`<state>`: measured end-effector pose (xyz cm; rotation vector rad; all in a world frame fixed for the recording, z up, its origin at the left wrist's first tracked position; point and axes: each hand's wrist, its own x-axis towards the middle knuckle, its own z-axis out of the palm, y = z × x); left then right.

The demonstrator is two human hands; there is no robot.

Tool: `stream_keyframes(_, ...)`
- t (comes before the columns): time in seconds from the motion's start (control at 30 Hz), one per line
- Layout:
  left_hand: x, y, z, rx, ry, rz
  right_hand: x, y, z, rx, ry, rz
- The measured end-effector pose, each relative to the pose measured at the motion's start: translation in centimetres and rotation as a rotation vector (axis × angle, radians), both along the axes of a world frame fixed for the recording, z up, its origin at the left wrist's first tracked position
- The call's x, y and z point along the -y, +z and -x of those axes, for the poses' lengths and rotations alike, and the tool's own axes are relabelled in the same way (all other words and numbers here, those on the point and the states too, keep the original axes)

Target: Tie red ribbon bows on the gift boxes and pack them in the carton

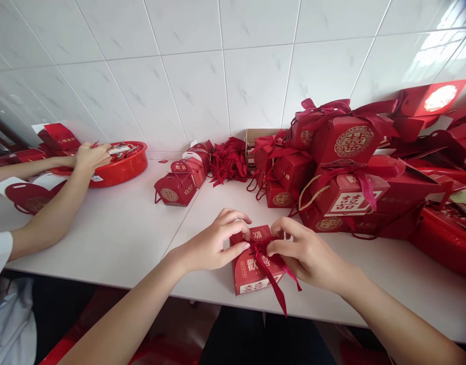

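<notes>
A small red gift box [248, 268] with gold characters lies near the front edge of the white table [115, 238]. A dark red ribbon [273, 268] crosses its top, and its tails hang over the table edge. My left hand [214, 243] pinches the ribbon at the knot from the left. From the right, my right hand [307, 251] pinches the same ribbon. Both hands rest on top of the box.
A pile of tied red boxes [343, 172] fills the right side. Loose red ribbons [229, 162] and small boxes [180, 185] lie by the tiled wall. At the left, another person's hands [88, 154] reach into a red round tray [121, 170].
</notes>
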<state>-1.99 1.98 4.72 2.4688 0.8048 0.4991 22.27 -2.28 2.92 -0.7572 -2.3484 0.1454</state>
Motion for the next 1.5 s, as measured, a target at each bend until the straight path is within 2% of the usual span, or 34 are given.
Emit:
stream_keyframes(0.13, 0.1, 0.1, 0.1, 0.027, 0.022, 0.020, -0.2, -0.3, -0.2, -0.040, 0.092, 0.094)
stream_keyframes(0.27, 0.1, 0.3, -0.3, 0.074, -0.016, 0.203, -0.2, -0.7, -0.1, -0.100, 0.182, 0.198)
stream_keyframes(0.37, -0.1, -0.1, -0.5, 0.110, -0.044, 0.284, -0.1, -0.9, 0.1, -0.097, 0.190, 0.224)
stream_keyframes(0.53, -0.4, -0.7, -0.2, 0.099, -0.044, 0.225, 0.0, -1.2, -0.2, -0.080, 0.172, 0.287)
stream_keyframes(0.7, -0.4, 0.0, -0.1, 0.040, -0.084, 0.146, 0.0, -1.3, -0.5, -0.128, 0.227, 0.304)
stream_keyframes(0.97, 1.0, 0.3, -2.2, 0.245, 0.135, 0.153, 0.2, -1.8, -0.2, -0.139, 0.203, 0.289)
stream_keyframes(1.17, 1.1, -0.6, -2.5, 0.259, 0.138, 0.181, 0.0, -2.1, -0.2, -0.180, 0.226, 0.255)
stream_keyframes(1.27, 1.0, -1.0, -2.3, 0.302, 0.150, 0.265, -0.2, -2.4, -0.2, -0.257, 0.194, 0.243)
stream_keyframes(1.4, 1.1, -1.1, -1.9, 0.305, 0.195, 0.366, -0.3, -3.1, 0.0, -0.398, 0.059, 0.291)
stream_keyframes(1.5, 1.3, -1.1, -1.6, 0.307, 0.159, 0.415, -0.4, -3.3, 0.1, -0.455, -0.032, 0.311)
